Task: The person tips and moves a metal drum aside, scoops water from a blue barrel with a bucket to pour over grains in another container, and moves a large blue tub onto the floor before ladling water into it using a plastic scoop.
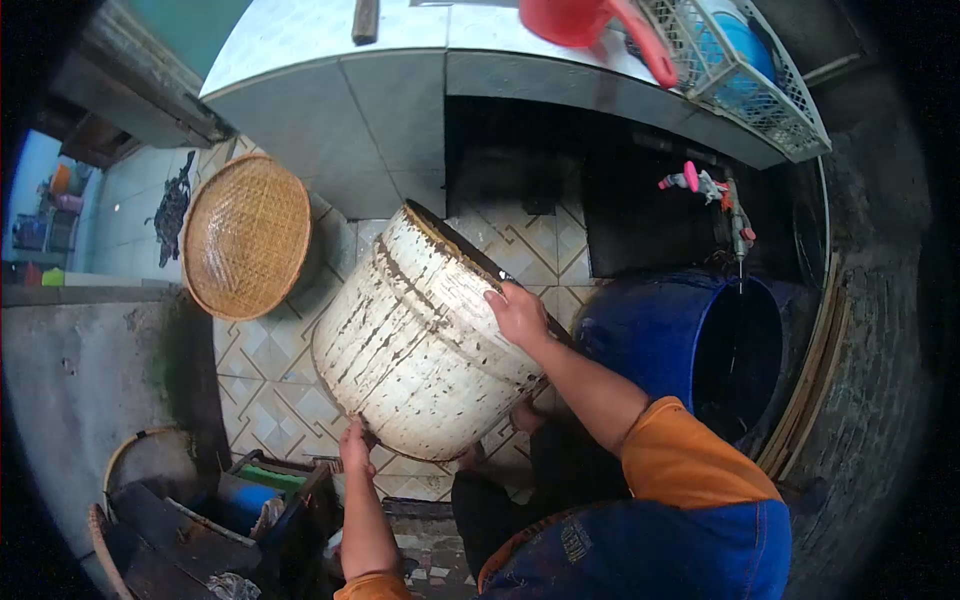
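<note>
A large white metal drum (420,340) with rust patches and streaks is held tilted in front of me, its open mouth facing the upper right. The fingers of my right hand (520,315) are curled over the rim of that mouth. At the opposite end, my left hand (355,447) grips the drum's lower edge. Most of the inside of the drum is hidden from me. To its right, close to my right forearm, is a blue plastic barrel (640,335) with a dark opening.
A round woven bamboo tray (247,237) is left of the drum. Above the barrel is a tap (715,190) with pink handles. The tiled counter (390,120) bears a red dipper (565,20) and a white plastic basket (790,125). Dark clutter (180,540) stands lower left.
</note>
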`<state>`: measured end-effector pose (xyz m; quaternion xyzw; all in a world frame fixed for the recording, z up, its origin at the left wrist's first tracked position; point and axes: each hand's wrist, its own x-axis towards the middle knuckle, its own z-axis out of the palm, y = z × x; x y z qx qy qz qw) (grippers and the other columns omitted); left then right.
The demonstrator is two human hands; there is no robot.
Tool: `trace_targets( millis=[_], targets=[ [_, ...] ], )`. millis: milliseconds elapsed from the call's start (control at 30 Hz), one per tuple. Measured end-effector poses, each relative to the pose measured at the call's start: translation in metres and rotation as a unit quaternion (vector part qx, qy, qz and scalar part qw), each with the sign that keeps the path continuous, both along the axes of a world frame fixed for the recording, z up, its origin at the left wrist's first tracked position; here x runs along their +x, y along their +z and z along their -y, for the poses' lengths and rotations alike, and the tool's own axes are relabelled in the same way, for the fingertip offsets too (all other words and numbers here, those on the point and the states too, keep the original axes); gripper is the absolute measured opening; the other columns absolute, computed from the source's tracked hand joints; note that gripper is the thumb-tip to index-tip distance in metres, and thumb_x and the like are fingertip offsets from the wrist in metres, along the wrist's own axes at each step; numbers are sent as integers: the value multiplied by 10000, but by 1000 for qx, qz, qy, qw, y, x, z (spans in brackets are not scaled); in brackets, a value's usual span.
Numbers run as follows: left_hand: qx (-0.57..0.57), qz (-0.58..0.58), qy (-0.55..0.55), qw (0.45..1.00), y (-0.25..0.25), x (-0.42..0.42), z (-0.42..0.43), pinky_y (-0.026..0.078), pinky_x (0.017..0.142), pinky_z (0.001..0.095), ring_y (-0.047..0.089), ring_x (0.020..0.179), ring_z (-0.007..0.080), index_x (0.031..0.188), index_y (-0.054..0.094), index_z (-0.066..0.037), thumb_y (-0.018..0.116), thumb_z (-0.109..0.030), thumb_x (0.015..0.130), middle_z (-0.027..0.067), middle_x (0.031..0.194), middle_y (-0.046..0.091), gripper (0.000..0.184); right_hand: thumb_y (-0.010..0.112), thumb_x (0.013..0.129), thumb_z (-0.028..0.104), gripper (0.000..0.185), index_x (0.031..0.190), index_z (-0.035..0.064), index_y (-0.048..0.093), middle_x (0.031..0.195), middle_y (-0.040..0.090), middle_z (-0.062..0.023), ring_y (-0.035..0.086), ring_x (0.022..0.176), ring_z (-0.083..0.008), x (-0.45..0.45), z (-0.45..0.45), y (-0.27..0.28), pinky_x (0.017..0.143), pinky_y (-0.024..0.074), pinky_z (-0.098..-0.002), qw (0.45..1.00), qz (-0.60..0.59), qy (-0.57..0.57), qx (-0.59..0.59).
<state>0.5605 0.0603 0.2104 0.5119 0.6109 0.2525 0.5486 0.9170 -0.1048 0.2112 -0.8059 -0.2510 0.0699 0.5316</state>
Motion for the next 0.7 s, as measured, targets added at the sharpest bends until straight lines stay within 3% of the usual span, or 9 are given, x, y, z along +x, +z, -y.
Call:
trace_targets(
  millis=[100, 167, 267, 367, 400, 467, 600, 700],
  targets=[
    [8, -9, -57, 998, -2, 142, 40, 454, 612, 331, 553, 627, 159, 900, 562, -32, 551, -372, 849, 41, 718, 568, 343, 571, 810, 342, 340, 763, 5, 549, 734, 570, -229, 570, 725, -397, 157, 52, -25, 631, 433, -439, 996, -90, 25, 7],
    [15, -33, 29, 999, -3, 240, 96, 445, 573, 311, 483, 536, 140, 802, 537, -65, 552, -376, 856, 18, 621, 514, 316, 573, 808, 358, 369, 735, -2, 534, 710, 556, -227, 549, 685, -395, 237, 98, -58, 611, 420, -432, 997, -75, 6, 16],
    [21, -41, -22, 999, 9, 282, 150, 431, 545, 297, 498, 601, 112, 821, 565, -42, 544, -348, 874, -1, 687, 528, 311, 565, 813, 370, 396, 697, -4, 509, 679, 538, -222, 527, 649, -393, 270, 169, -79, 587, 402, -433, 991, -117, -11, 70],
    [93, -85, -25, 992, 40, 327, 228, 422, 536, 279, 500, 600, 108, 835, 573, -34, 540, -324, 883, -2, 693, 536, 296, 560, 813, 384, 376, 763, 12, 547, 718, 547, -227, 542, 697, -404, 305, 266, -51, 614, 418, -446, 985, -152, -26, 82],
    [115, -98, -79, 985, 49, 335, 250, 410, 531, 259, 500, 594, 100, 842, 579, -24, 547, -312, 882, 6, 715, 559, 292, 562, 810, 391, 379, 751, 17, 542, 691, 540, -216, 533, 661, -396, 316, 308, -38, 592, 411, -441, 977, -192, -35, 83],
    [151, -102, -73, 980, 84, 371, 329, 394, 517, 244, 494, 584, 92, 806, 582, -18, 550, -304, 881, 10, 698, 567, 297, 567, 813, 389, 379, 719, 25, 526, 641, 523, -195, 513, 597, -376, 336, 392, -25, 550, 394, -425, 966, -237, -48, 94],
    [220, -97, -135, 961, 124, 404, 474, 390, 500, 244, 491, 581, 90, 803, 584, 2, 537, -273, 891, 17, 680, 566, 292, 568, 850, 321, 367, 697, -7, 510, 564, 473, -155, 435, 496, -216, 350, 563, -16, 500, 378, -386, 931, -283, -82, 215],
    [244, -43, -177, 953, 141, 421, 579, 374, 537, 232, 456, 605, 79, 788, 565, -5, 540, -235, 892, 19, 731, 548, 254, 559, 853, 314, 340, 728, -2, 544, 575, 499, -132, 487, 526, -201, 330, 662, -39, 525, 397, -378, 915, -289, -100, 262]
  ],
)
